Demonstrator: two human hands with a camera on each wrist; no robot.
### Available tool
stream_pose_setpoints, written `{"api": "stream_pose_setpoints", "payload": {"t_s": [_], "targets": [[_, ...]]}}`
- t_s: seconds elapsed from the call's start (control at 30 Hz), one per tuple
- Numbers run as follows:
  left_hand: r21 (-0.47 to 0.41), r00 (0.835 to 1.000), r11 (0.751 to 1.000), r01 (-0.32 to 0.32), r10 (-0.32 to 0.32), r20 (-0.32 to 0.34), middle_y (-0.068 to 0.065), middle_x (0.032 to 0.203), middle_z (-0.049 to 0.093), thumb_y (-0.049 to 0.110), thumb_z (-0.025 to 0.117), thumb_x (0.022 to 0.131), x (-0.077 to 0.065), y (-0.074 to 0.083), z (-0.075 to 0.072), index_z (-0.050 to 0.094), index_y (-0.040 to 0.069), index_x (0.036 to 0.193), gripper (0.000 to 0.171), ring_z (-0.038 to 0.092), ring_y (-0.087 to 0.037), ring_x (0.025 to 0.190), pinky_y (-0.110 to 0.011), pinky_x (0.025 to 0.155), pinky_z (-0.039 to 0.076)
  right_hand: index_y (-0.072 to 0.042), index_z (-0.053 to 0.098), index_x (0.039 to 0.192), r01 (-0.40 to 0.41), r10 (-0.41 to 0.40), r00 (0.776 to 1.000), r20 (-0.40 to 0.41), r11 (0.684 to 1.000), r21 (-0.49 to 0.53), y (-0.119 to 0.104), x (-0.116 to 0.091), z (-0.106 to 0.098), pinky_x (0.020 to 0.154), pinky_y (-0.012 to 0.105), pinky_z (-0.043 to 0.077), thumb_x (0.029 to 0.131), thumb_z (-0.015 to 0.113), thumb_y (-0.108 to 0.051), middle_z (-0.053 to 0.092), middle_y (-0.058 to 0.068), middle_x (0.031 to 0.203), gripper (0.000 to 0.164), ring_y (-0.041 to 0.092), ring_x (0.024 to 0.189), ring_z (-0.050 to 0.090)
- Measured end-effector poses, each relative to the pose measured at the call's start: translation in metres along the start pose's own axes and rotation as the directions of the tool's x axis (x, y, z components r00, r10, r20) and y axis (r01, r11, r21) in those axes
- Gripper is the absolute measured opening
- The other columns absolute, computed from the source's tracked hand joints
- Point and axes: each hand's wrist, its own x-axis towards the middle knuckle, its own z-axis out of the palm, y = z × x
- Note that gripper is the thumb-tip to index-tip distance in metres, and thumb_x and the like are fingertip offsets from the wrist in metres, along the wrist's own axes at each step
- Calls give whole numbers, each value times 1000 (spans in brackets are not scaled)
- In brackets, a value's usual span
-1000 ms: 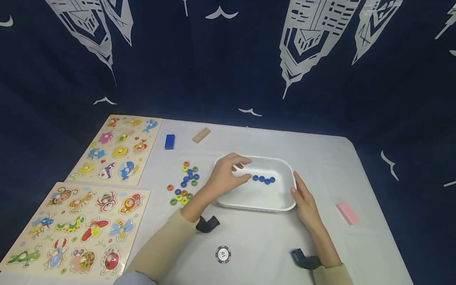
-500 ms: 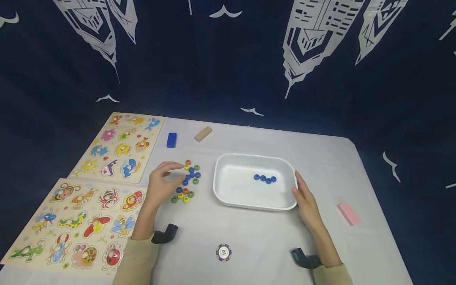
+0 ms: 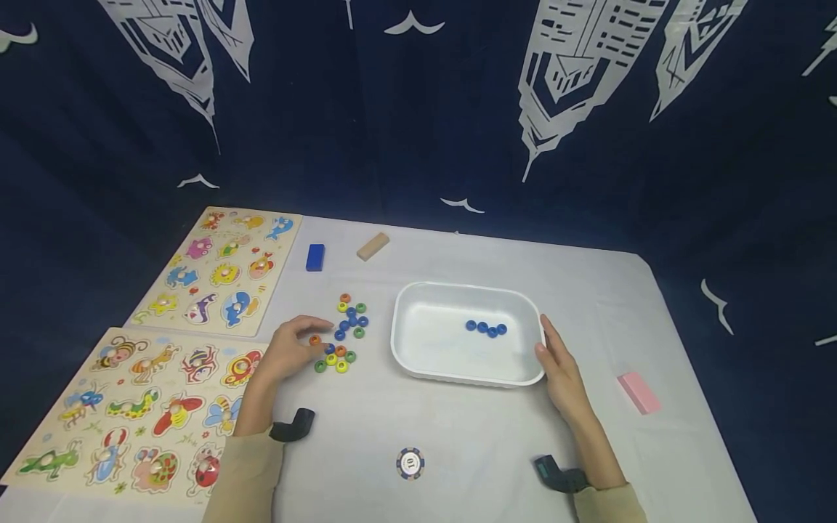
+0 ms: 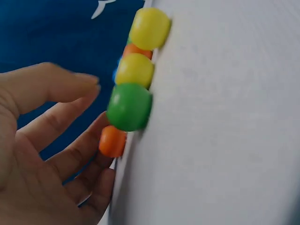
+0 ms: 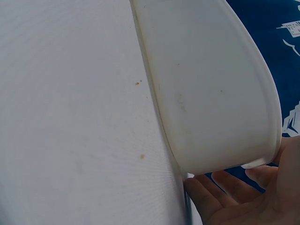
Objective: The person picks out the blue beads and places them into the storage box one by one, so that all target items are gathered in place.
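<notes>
My left hand [image 3: 288, 352] is beside a loose group of coloured beads on the white table, thumb and index finger parted around an orange bead [image 3: 315, 340]. In the left wrist view a gap shows between thumb and fingers, and the orange bead [image 4: 112, 141] lies close to the fingers. A green bead [image 4: 130, 108] and yellow beads stand beyond it. My right hand [image 3: 564, 374] holds the right side of a white tray [image 3: 445, 356], thumb at the rim and fingers against the outer wall. Several blue beads [image 3: 482, 327] sit in a row inside the tray.
Two animal puzzle boards, one [image 3: 176, 421] near and one [image 3: 216, 276] farther, cover the table's left side. At the back lie a blue block [image 3: 315, 257] and a wooden block [image 3: 373, 246]. A pink block [image 3: 639, 393] is at right, a poker chip [image 3: 410, 463] in front.
My left hand has moved left from above the tray to the beads, then slightly lower, to the orange one. The right hand stays at the tray.
</notes>
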Motion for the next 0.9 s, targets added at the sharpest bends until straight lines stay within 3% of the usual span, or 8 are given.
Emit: {"api": "stream_pose_setpoints", "payload": {"t_s": [0.1, 0.27, 0.43, 0.57, 0.73, 0.83, 0.9], "targets": [[32, 999, 999, -8, 7, 36, -7, 116, 55, 7, 67, 72, 1, -4, 3, 64, 14, 102, 31, 42, -28, 115, -49, 97, 30, -13, 17, 142, 7, -7, 1000, 3, 1000, 3, 1, 1, 0, 106, 50, 17, 95, 34, -26, 15, 9, 147, 52, 31, 134, 14], [79, 998, 995, -59, 58, 24, -5, 109, 58, 6, 68, 70, 3, -8, 5, 67, 13, 92, 23, 44, -27, 112, -48, 97, 31, -12, 17, 142, 21, -21, 1000, 5, 1000, 8, 7, 3, 0, 106, 51, 17, 95, 34, -24, 15, 9, 147, 51, 32, 134, 14], [104, 998, 992, -67, 66, 13, -5, 108, 58, 11, 70, 70, 2, -7, 5, 69, 10, 87, 16, 42, -27, 113, -48, 97, 29, -24, 17, 142, 34, -34, 999, -2, 999, 21, 30, 10, 1, 106, 50, 17, 95, 35, -30, 16, -1, 148, 51, 26, 135, 14], [117, 996, 991, -67, 73, -48, -5, 104, 60, 15, 70, 72, 2, -3, 7, 68, 10, 89, 17, 49, -25, 107, -44, 93, 37, -30, 17, 141, 33, -33, 999, -7, 999, 15, 37, 11, 3, 107, 49, 17, 94, 35, -34, 16, -4, 148, 50, 23, 135, 14], [31, 974, 991, -130, 133, -181, -5, 97, 63, 14, 70, 73, 5, 23, 15, 67, 9, 92, 20, 59, -20, 90, -32, 80, 49, -29, 17, 141, 21, -21, 1000, -7, 1000, 4, 34, 10, 2, 106, 48, 19, 94, 35, -33, 16, -4, 147, 50, 24, 135, 16], [-66, 964, 981, -184, 166, -209, -6, 91, 65, 13, 70, 73, 10, 52, 25, 66, 8, 95, 23, 61, -16, 82, -25, 72, 51, -25, 17, 141, 11, -11, 1000, -2, 1000, 7, 33, 10, 2, 106, 49, 19, 94, 36, -30, 16, -2, 148, 51, 26, 135, 16], [-132, 966, 970, -202, 175, -191, -6, 89, 65, 12, 70, 73, 15, 72, 35, 66, 8, 97, 25, 61, -15, 79, -22, 70, 52, -22, 17, 142, 10, -10, 1000, -1, 1000, 12, 33, 11, 1, 106, 50, 18, 95, 36, -27, 16, 1, 148, 51, 27, 135, 15]]}}
